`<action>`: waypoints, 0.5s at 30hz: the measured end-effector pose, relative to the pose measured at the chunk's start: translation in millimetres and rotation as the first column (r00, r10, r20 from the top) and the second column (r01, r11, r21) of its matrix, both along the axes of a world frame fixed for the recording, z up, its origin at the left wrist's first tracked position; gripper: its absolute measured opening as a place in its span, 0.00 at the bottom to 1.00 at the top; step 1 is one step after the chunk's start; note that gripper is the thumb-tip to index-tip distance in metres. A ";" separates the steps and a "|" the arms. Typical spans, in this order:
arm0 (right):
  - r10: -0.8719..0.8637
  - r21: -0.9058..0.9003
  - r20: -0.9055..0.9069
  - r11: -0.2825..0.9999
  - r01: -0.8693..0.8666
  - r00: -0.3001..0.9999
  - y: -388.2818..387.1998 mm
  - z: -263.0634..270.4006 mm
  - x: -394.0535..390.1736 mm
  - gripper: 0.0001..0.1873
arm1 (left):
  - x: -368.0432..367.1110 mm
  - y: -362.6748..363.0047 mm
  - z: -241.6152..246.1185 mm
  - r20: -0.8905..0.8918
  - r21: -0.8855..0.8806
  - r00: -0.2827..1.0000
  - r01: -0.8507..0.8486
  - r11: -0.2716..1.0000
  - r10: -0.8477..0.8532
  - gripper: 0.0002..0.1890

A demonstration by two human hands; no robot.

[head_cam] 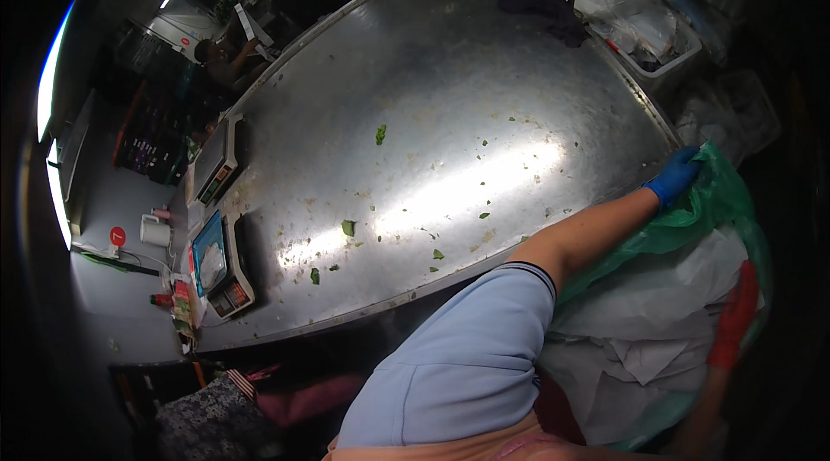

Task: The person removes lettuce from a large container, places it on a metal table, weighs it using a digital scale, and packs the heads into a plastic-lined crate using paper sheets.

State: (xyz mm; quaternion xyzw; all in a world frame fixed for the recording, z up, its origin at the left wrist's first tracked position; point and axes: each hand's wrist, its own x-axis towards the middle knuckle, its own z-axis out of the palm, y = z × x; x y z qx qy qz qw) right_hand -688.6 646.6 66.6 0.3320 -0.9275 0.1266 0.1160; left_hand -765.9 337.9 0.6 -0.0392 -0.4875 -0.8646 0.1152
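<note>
My left hand [677, 177], in a blue glove, grips the gathered rim of a green plastic bag [720, 192] beside the table's right corner. White paper sheets [648, 305] lie crumpled and overlapping inside the bag's mouth. My right hand [736, 318], in a red glove, is at the far right, against the paper and the bag's side. It is somewhat blurred, and whether its fingers hold the bag cannot be told. A metal-topped table [415, 85] stretches out beyond my left arm, with scattered bits of green leaf [348, 227] on it.
Two scales stand at the table's left end; a blue tray [211, 256] lies on the nearer scale [238, 266]. A dark cloth [541, 10] lies near the far right edge, beside a tub of clear plastic [622, 13]. Another person [227, 62] is beyond the table, upper left.
</note>
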 end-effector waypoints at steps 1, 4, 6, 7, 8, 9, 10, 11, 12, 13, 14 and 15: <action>-0.143 0.336 0.065 0.935 0.113 0.988 -22.9 1.2 18.1 0.24 | 0.5 -4.1 -4.9 -0.007 -0.037 1.000 -0.007 0.999 0.007 0.15; -0.272 0.182 0.408 0.960 0.214 0.871 42.4 -56.4 -5.0 0.25 | -17.0 8.2 -19.9 -0.015 -0.125 0.998 -0.064 0.990 0.062 0.14; -0.288 -0.010 0.511 0.940 0.341 0.810 66.4 -69.7 -19.4 0.25 | -17.5 13.9 -15.3 -0.008 -0.115 0.997 -0.071 0.991 0.071 0.14; -0.195 -0.179 0.352 0.946 0.270 0.915 39.8 -40.4 -22.8 0.27 | -13.6 13.1 -14.0 -0.001 -0.112 0.996 -0.087 0.990 0.087 0.14; -0.143 -0.223 0.120 0.960 0.167 0.982 3.7 -5.2 -14.8 0.29 | -11.8 14.0 -9.0 0.026 -0.142 1.000 -0.011 0.990 0.015 0.14; -0.102 -0.270 0.074 0.956 0.118 0.992 -27.7 23.2 -8.9 0.30 | -8.4 12.2 1.1 0.050 -0.175 0.997 0.066 0.982 -0.058 0.14; -0.062 -0.313 0.026 0.947 0.067 0.998 -54.0 49.2 -3.3 0.31 | -3.1 10.1 11.7 0.077 -0.205 0.989 0.143 0.968 -0.129 0.14; 0.025 -0.333 -0.007 0.942 -0.026 1.000 -74.3 73.5 3.6 0.32 | 18.0 15.6 38.5 0.086 -0.265 0.962 0.272 0.925 -0.258 0.14; 0.134 -0.352 -0.045 0.925 -0.141 0.990 -99.3 97.5 11.3 0.33 | 46.4 18.3 61.1 0.104 -0.325 0.927 0.373 0.869 -0.359 0.13; 0.239 -0.365 -0.086 0.896 -0.254 0.967 -114.7 117.2 15.5 0.33 | 49.0 28.1 54.0 -0.124 -0.594 0.916 0.239 0.768 -0.381 0.13; 0.384 -0.323 0.053 0.880 -0.348 0.922 -116.0 134.3 17.6 0.35 | 83.1 33.3 96.5 -0.347 -0.805 0.818 -0.008 0.593 -0.459 0.15; 0.496 -0.286 0.195 0.854 -0.435 0.846 -110.0 149.3 23.2 0.37 | 109.4 40.0 132.3 -0.479 -0.817 0.736 -0.175 0.549 -0.478 0.16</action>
